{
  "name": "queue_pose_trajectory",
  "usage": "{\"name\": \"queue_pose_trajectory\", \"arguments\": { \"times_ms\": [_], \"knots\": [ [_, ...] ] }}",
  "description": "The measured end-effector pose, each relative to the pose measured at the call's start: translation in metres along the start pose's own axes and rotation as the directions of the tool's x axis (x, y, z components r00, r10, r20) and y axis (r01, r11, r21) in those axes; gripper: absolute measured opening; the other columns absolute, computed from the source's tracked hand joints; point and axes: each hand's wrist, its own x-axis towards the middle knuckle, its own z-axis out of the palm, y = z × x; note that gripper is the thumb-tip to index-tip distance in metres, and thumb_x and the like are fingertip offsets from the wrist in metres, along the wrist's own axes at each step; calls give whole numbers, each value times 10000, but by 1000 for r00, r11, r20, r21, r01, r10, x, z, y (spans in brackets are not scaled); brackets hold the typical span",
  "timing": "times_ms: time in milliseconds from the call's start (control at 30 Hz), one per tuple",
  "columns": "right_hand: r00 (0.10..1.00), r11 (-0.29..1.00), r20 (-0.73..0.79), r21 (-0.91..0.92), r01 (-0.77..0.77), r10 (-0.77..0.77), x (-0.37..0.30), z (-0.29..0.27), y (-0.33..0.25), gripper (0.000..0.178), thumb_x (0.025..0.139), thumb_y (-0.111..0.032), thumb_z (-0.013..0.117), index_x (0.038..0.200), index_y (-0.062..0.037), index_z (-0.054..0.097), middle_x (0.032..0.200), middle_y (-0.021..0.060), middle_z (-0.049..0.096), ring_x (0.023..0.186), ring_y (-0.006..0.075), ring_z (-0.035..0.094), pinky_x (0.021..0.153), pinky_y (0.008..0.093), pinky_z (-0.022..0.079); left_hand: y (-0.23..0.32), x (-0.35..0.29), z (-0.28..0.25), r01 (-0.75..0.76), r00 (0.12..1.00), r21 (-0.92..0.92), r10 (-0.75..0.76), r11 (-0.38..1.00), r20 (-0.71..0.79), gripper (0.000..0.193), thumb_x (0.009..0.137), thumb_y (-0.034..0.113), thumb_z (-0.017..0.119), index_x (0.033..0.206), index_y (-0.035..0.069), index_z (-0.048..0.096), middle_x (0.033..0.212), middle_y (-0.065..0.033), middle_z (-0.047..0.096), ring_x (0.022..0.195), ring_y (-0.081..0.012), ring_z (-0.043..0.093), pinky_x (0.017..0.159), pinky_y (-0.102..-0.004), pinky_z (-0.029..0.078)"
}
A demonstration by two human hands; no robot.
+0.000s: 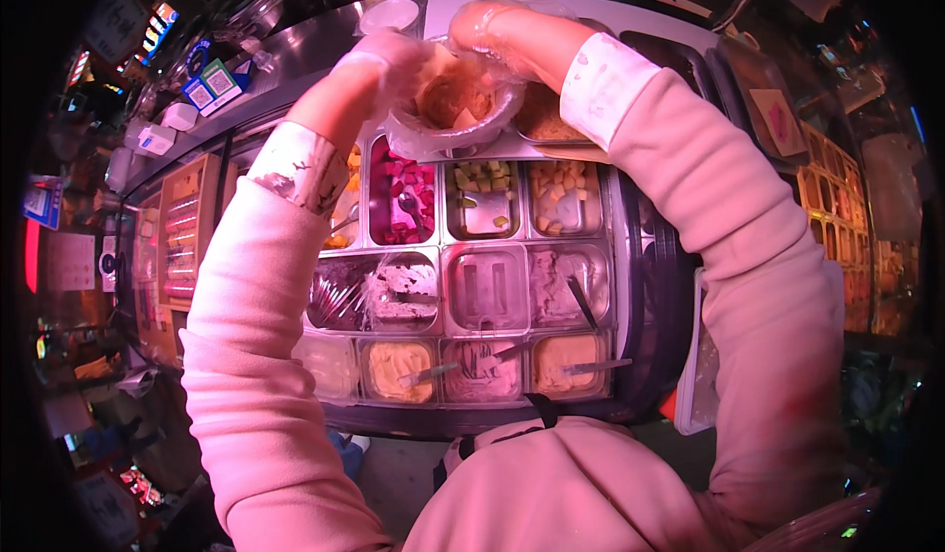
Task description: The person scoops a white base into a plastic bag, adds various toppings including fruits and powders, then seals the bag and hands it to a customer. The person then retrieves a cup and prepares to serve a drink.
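Observation:
A round bowl point(500, 117) lined with clear plastic stands at the far side of the counter, with brown, crumpled-looking food point(455, 96) in it. My left hand point(392, 60), in a thin clear glove, is at the bowl's left rim; its fingers are blurred. Over the far rim bends my right hand point(489, 27), also in clear plastic, its fingertips hidden by the wrist and the film. Whether either hand grips the food or the plastic cannot be made out. Just right of the bowl, partly under my right forearm, lies a tray of brown crumbly food point(549, 114).
Nearer me, metal pans hold deep-pink cubes point(402, 183) with a spoon, green cubes point(482, 178) and yellow-orange cubes point(561, 186). Closer still are pans of pale spread point(401, 365), several with spatulas. A white round lid point(389, 16) lies beyond my left hand; printed code cards point(217, 85) stand farther left.

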Motion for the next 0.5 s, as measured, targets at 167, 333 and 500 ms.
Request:
{"name": "queue_pose_trajectory", "arguments": {
  "times_ms": [167, 333, 500],
  "knots": [
    [992, 974, -121, -227, -6, -22, -5, 6, 10, 282, 813, -212, 740, 1047, -64, 797, 988, 181, 757, 910, 310, 743, 839, 401, 593, 29, -48, 38, -364, 890, 310, 427, 878, -163, 228, 831, 209, 738, 962, 31, 793, 831, -146, 748, 778, -170, 698, 790, -297, 549],
    [897, 928, -400, 371, -30, 189, -7, 2, 73, 174, 800, -208, 814, 878, -53, 810, 696, 56, 717, 562, 160, 666, 492, 335, 529, -8, -50, 30, -333, 802, -93, 229, 938, -551, 282, 887, 258, 777, 999, 1, 747, 898, -36, 712, 839, -103, 620, 767, -260, 493],
    [925, 883, -293, 462, -84, 242, 21, 36, 108, 255, 812, -225, 828, 893, 10, 770, 758, 69, 708, 608, 180, 654, 544, 340, 546, -92, -35, 35, 71, 949, -568, -232, 820, -215, 263, 951, 324, 715, 998, 68, 683, 883, -19, 665, 740, -118, 550, 691, -289, 449]
  ]
}}
